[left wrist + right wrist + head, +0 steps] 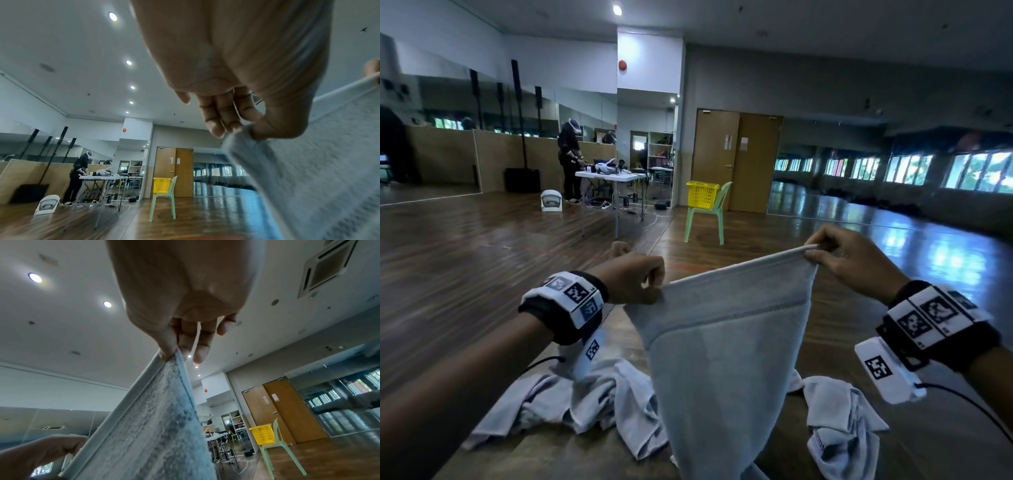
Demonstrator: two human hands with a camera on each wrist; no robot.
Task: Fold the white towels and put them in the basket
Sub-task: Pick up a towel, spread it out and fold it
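Both hands, our left hand (635,279) and right hand (852,260), pinch a white towel's (726,342) top corners; folding starts, so next we bring corners together.

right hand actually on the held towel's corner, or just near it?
Touching. The right wrist view shows the right hand pinching the towel corner between thumb and fingers; the head view agrees.

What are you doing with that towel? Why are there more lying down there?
A person is holding up one white towel by its top edge, the left hand pinching one corner and the right hand the other. It hangs unfolded. More crumpled towels lie underneath on the wooden surface. The yellow basket waits on a green chair across the room.
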